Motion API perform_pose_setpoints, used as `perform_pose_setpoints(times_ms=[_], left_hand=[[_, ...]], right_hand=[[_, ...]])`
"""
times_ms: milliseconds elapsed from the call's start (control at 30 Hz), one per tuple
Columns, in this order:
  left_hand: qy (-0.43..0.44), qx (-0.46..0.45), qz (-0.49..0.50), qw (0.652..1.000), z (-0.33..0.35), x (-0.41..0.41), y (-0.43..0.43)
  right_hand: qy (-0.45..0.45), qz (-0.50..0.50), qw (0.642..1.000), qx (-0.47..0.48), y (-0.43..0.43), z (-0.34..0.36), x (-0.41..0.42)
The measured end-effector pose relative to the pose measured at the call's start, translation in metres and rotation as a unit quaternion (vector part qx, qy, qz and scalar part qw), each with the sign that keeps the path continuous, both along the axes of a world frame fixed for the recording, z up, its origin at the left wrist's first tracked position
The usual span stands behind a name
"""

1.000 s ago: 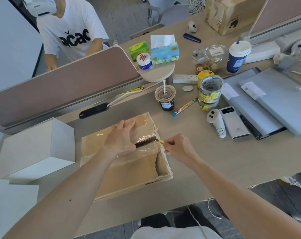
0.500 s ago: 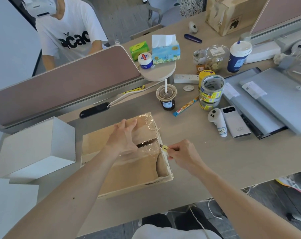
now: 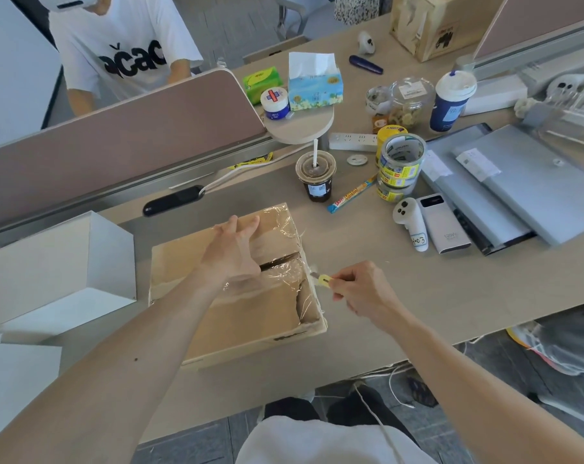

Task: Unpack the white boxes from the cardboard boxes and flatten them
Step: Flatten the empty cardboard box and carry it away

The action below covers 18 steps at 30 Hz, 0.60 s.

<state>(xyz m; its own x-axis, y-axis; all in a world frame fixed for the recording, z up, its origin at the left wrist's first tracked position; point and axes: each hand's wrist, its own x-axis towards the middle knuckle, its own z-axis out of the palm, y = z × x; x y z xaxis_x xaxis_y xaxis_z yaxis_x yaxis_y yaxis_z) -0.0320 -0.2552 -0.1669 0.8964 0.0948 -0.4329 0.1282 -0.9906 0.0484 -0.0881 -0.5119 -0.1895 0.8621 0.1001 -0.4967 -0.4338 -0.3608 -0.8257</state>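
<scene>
A flat cardboard box (image 3: 250, 316), sealed with clear tape, lies on the desk in front of me. Its top seam shows a dark slit running toward the right edge. My left hand (image 3: 232, 251) presses flat on the box top with fingers spread, just left of the slit. My right hand (image 3: 357, 289) grips a small yellow utility knife (image 3: 324, 280), its blade tip at the box's right edge where the slit ends. A white box (image 3: 59, 272) stands on the desk to the left of the cardboard box.
An iced coffee cup (image 3: 317, 177) with a straw stands just behind the box. Tape rolls (image 3: 401, 165), a white controller (image 3: 411, 226), a power bank (image 3: 444, 229) and laptops (image 3: 524, 189) crowd the right. A desk divider (image 3: 116, 145) runs behind; a person sits beyond it.
My right hand has drawn the knife rightward and slightly toward me, off the seam to the box's right edge. My left hand stays pressed on the top.
</scene>
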Motion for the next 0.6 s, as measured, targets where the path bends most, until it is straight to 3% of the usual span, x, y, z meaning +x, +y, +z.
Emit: perform_pose_setpoints(times_ms=[133, 333, 433, 533, 600], left_hand=[[-0.001, -0.044, 0.005, 0.999, 0.004, -0.004, 0.008], [-0.096, -0.226, 0.027, 0.969, 0.013, -0.029, 0.028], [-0.1, -0.351, 0.072, 0.928, 0.015, -0.049, 0.029], [-0.044, -0.491, 0.136, 0.859, 0.021, -0.071, 0.031], [-0.056, -0.551, 0.138, 0.821, 0.026, -0.083, 0.037]], right_hand=[[0.003, -0.075, 0.996, 0.048, 0.003, 0.007, 0.003], [-0.01, -0.041, 0.995, 0.093, 0.038, 0.026, 0.004], [-0.002, -0.034, 0.992, 0.124, 0.067, 0.039, 0.004], [0.033, -0.027, 0.989, 0.143, 0.101, 0.052, 0.002], [0.049, -0.017, 0.989, 0.14, 0.123, 0.059, -0.001]])
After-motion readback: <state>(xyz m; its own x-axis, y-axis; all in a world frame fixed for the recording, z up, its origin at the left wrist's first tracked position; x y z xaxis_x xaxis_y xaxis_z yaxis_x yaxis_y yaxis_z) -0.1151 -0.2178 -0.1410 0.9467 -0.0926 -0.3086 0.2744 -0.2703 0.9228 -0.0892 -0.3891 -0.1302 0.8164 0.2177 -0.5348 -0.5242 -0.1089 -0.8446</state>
